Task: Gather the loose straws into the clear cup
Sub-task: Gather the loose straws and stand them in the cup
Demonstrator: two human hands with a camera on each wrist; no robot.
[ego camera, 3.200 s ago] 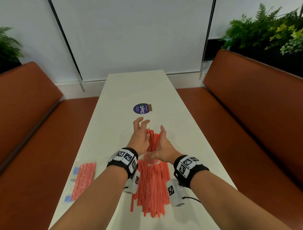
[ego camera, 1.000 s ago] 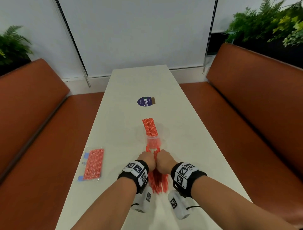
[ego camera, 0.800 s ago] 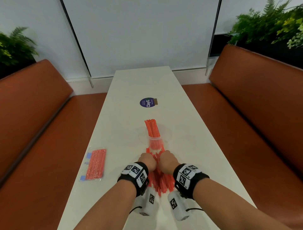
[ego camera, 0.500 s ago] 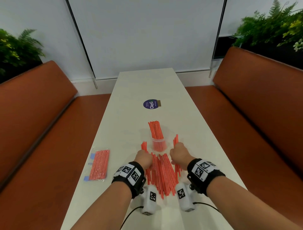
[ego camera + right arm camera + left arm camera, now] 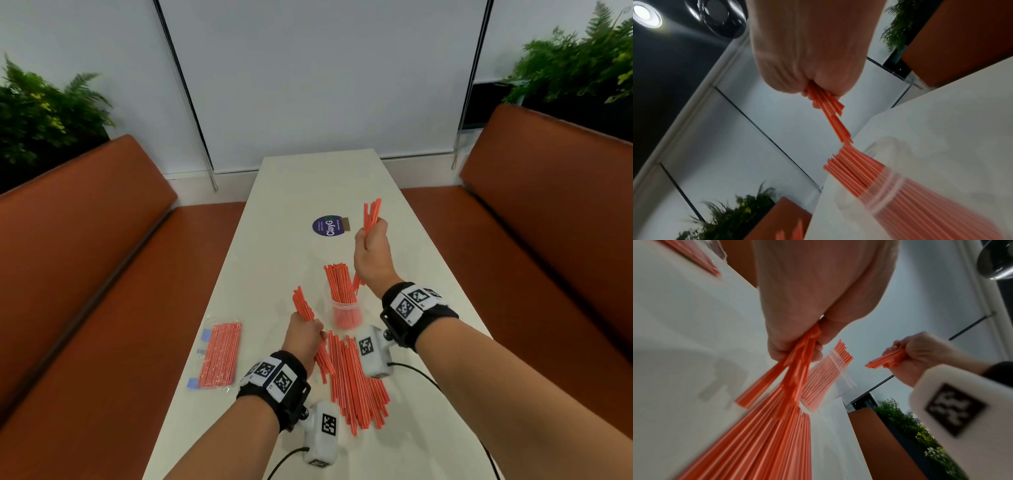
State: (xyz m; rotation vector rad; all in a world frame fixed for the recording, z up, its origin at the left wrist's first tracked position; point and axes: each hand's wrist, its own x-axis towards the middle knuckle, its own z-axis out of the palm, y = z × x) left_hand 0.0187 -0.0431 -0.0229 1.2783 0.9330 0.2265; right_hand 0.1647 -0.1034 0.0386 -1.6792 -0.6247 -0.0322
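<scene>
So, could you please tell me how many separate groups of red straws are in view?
5: one bunch in the left hand, one in the right hand, one standing in the clear plastic cup, a loose pile on the white table, and a sealed packet at its left edge.

A long white table runs away between two brown benches. On it stands a clear cup filled with upright red straws, just beyond the left hand's grip and nearer than the right hand's. A fan of loose red straws lies flat on the near side of the cup, beside the left grip. Well left of that grip lies a sealed packet of straws. A round purple sticker sits just left of the right grip.
</scene>
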